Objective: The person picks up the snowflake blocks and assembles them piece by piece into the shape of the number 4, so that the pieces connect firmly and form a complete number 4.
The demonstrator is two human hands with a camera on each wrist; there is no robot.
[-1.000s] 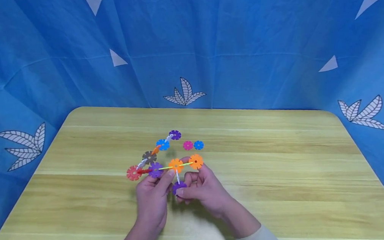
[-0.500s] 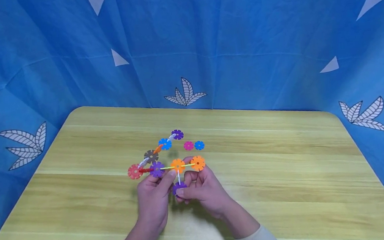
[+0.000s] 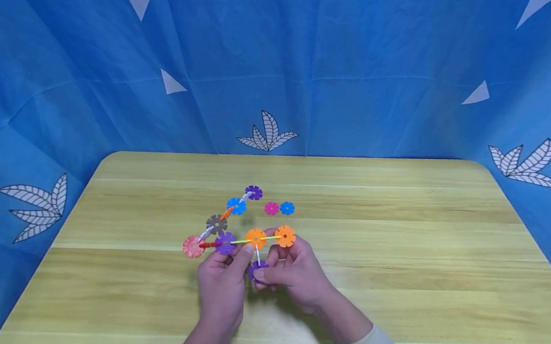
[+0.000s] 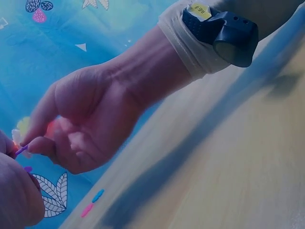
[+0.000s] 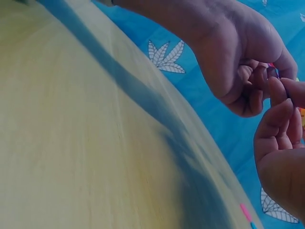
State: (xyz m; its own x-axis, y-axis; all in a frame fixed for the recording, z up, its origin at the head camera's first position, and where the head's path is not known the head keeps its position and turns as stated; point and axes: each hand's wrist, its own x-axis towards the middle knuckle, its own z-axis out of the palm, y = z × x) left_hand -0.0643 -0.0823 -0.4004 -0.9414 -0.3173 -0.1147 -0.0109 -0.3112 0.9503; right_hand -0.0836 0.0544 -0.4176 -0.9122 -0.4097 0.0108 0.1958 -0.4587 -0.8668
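Both hands hold up one linked structure of notched plastic snowflake discs. Its front row runs from a pinkish-red disc [image 3: 194,246] past a purple disc [image 3: 225,243] to a middle orange disc [image 3: 255,239] and an end orange disc [image 3: 285,236], with edge-on discs joining them. A diagonal arm carries a grey-brown disc [image 3: 217,224], a blue disc [image 3: 236,206] and a far purple disc [image 3: 254,192]. My left hand [image 3: 222,291] pinches the front row, thumb just below the middle orange disc. My right hand [image 3: 300,277] pinches a lower purple disc [image 3: 254,268], hung from that orange disc by a white disc [image 3: 258,255].
A loose pink disc [image 3: 271,209] and a loose blue disc [image 3: 287,208] lie side by side on the wooden table [image 3: 433,234], beyond the hands. A blue curtain [image 3: 345,67] with printed leaves and triangles hangs behind the table.
Both hands keep their grips on the structure. It shifts slightly to the right in the head view, along with the background, and the end orange disc sits a little lower.
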